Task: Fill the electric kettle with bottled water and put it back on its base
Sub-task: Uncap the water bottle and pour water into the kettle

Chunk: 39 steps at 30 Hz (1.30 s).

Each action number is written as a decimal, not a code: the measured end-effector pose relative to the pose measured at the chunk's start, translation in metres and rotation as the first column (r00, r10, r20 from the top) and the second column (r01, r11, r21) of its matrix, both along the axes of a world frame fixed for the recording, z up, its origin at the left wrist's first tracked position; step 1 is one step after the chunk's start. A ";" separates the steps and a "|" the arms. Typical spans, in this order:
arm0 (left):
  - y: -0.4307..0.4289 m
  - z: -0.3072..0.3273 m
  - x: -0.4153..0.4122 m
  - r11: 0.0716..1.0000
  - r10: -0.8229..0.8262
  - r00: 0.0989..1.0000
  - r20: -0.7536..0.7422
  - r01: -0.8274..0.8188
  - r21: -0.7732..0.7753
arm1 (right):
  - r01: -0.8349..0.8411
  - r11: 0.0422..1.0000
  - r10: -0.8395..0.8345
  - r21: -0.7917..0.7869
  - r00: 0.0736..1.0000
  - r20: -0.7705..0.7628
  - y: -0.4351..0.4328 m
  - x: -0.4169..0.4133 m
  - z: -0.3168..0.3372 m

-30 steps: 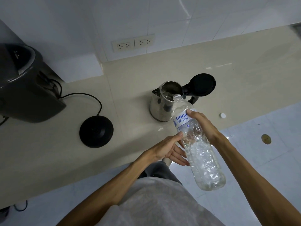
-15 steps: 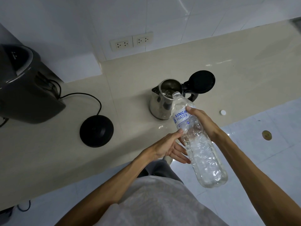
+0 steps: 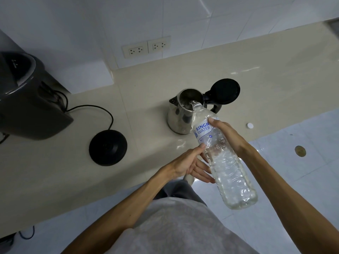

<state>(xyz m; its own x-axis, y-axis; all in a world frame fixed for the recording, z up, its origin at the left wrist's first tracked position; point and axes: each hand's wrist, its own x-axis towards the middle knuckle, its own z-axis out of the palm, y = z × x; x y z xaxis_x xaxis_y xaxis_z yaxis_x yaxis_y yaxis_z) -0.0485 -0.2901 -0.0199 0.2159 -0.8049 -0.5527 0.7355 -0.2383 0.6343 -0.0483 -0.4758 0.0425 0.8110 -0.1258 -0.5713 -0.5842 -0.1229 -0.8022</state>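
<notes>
Head view looks down on a clear ribbed plastic water bottle [image 3: 225,158] tipped neck-forward, its mouth resting just over the rim of the open stainless-steel electric kettle [image 3: 180,116], whose round black lid [image 3: 225,91] is flipped back. The right hand [image 3: 229,133] has its fingers clamped around the labelled shoulder of the bottle; the left hand [image 3: 187,165] supports the body from the near side, fingers loosely curled, thumb pressed on the plastic. The bottle's long axis runs from the person's right hip up and away to the kettle mouth, so pouring more depends on raising the far-from-kettle end. The kettle stands on the cream stone bench [image 3: 256,79], well apart from its round black corded base [image 3: 108,150] to the left; the left hand is nearer that base. A small white bottle cap [image 3: 249,125] lies on the bench to the right.
</notes>
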 end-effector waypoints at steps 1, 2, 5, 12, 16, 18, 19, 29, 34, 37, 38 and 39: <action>0.000 0.000 0.000 1.000 0.000 1.000 0.001 0.000 0.001 | 0.000 1.000 0.000 0.007 1.000 -0.004 0.000 0.000 0.000; 0.000 0.001 -0.001 1.000 -0.001 1.000 0.000 0.001 -0.001 | -0.001 1.000 0.001 0.014 1.000 -0.004 0.000 0.000 0.002; -0.001 0.004 -0.001 1.000 0.002 1.000 -0.011 -0.002 -0.013 | -0.015 1.000 0.015 0.022 1.000 0.006 -0.001 -0.001 0.002; -0.002 0.005 -0.004 1.000 0.015 1.000 0.008 -0.015 -0.010 | -0.034 0.999 0.033 0.014 0.999 0.006 -0.005 0.001 0.001; -0.004 0.004 -0.005 1.000 0.026 1.000 0.009 -0.026 -0.005 | -0.038 0.999 0.038 0.035 0.999 0.010 -0.008 0.003 -0.002; -0.006 0.004 -0.006 0.999 0.032 0.999 0.007 -0.032 -0.002 | -0.048 0.998 0.048 0.027 0.999 0.014 -0.011 0.004 -0.004; -0.008 0.004 -0.006 0.999 0.035 0.999 0.004 -0.035 -0.003 | -0.053 0.998 0.053 0.030 0.998 0.017 -0.012 0.005 -0.005; -0.025 -0.002 -0.005 0.998 0.051 0.998 0.034 -0.053 0.037 | -0.109 0.994 0.106 0.032 0.991 0.081 -0.032 0.015 -0.021; -0.038 -0.006 -0.006 0.994 0.049 0.996 0.069 -0.056 0.096 | -0.138 0.990 0.136 0.011 0.983 0.121 -0.043 0.018 -0.028; -0.043 -0.005 -0.005 0.991 0.068 0.994 0.090 -0.078 0.111 | -0.163 0.987 0.160 0.008 0.973 0.164 -0.049 0.022 -0.029; -0.045 -0.006 -0.004 0.989 0.076 0.991 0.107 -0.088 0.117 | -0.166 0.986 0.160 0.021 0.970 0.181 -0.051 0.022 -0.027; -0.047 -0.006 -0.003 0.988 0.082 0.989 0.123 -0.097 0.122 | -0.171 0.985 0.162 0.029 0.966 0.201 -0.052 0.023 -0.026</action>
